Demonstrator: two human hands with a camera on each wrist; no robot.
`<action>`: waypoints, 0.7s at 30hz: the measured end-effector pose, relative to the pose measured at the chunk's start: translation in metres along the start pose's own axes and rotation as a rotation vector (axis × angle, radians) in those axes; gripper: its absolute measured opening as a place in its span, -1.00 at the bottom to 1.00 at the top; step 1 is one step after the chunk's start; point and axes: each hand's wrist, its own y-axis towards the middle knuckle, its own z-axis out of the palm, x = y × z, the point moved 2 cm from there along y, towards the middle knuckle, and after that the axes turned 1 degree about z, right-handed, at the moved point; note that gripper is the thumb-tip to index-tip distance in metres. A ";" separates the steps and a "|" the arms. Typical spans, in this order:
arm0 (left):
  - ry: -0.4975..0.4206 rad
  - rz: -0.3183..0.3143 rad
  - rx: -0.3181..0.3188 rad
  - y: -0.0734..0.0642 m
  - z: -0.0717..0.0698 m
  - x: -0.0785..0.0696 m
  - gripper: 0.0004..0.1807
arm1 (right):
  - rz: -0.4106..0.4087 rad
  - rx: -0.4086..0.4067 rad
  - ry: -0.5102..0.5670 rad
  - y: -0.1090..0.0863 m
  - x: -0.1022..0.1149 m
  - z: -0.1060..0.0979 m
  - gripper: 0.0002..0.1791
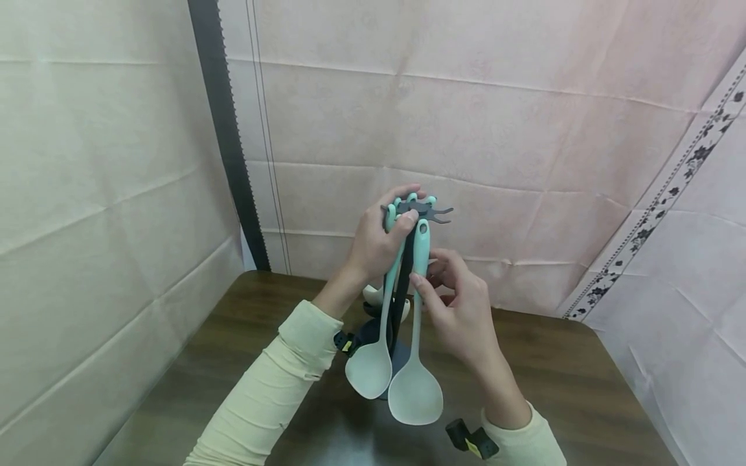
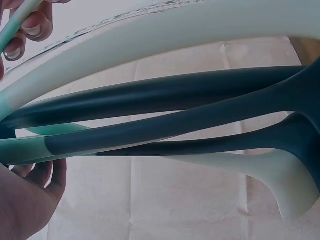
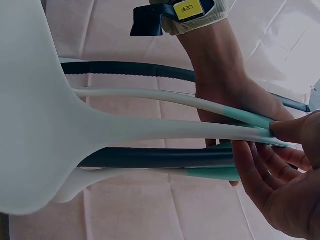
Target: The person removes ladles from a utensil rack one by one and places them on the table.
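My right hand (image 1: 466, 310) pinches the turquoise handle of a pale cooking spoon (image 1: 416, 391) between thumb and fingers. The handle's top, with its hole showing, is just below the dark hooks of a utensil rack (image 1: 431, 212); whether it touches a hook I cannot tell. At the rack's top, my left hand (image 1: 375, 239) grips around the hooks and handle ends, its thumb across the front. A second pale spoon (image 1: 369, 372) hangs on the left. Behind it, dark-headed utensils (image 2: 150, 125) and another pale-headed one (image 2: 295, 185) hang around the post.
The rack stands on a brown wooden table (image 1: 542, 382), its base mostly hidden by the spoons. Pale creased cloth (image 1: 466, 129) covers the walls behind and on both sides. Black wrist cameras (image 1: 472, 440) are strapped near both sleeves.
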 end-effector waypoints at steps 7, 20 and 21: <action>-0.002 0.004 -0.002 0.000 0.000 0.000 -0.35 | 0.001 0.008 0.016 0.000 0.002 -0.001 -0.55; -0.032 0.010 0.000 0.000 0.000 0.000 -0.36 | -0.024 0.005 0.032 -0.001 0.003 -0.003 -0.57; -0.032 0.010 -0.001 0.000 0.000 0.000 -0.37 | -0.024 0.006 0.029 -0.001 0.004 -0.003 -0.57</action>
